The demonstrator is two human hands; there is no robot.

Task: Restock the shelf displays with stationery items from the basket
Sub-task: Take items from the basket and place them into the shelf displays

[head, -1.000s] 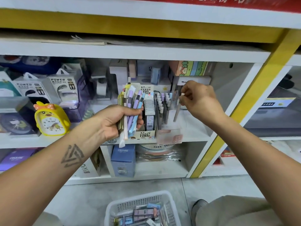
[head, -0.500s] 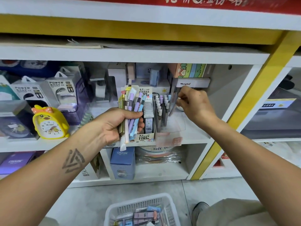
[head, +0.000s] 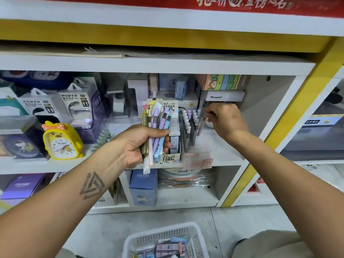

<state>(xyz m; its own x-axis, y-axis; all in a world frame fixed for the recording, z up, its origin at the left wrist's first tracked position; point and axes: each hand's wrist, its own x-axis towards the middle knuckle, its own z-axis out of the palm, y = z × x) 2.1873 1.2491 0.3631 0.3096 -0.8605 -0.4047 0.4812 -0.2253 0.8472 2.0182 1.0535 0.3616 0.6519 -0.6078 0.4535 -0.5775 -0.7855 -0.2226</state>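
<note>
— Two hands are up at the shelf [head: 219,157]. What is the left hand [head: 134,144] doing?

— Its grip is wrapped tight around a bunch of pens [head: 158,127]. They are purple, blue, pink and white, and they stand upright in the fist, in front of a lead refill box [head: 172,159] that says 0.7 and 100.

— And the right hand [head: 226,121]?

— It is higher up and to the right. Its fingers are curled, and they pinch one thin grey pen [head: 202,125]. That pen leans, with its lower end down by the clear pen holder [head: 202,144].

— What is in that holder?

— Rows of pens [head: 189,123] with pale caps, standing up. The holder sits just right of the refill box, on the same shelf.

— Where is the basket [head: 195,237]?

— Down on the floor, at the bottom of the view, below both arms. It is white with little holes in its walls. More stationery packs [head: 168,247] lie inside it.

— Anything else on the shelf?

— A yellow duck clock [head: 62,141] stands off to the left, well apart from the hands. Behind it are power bank boxes [head: 74,105].
</note>
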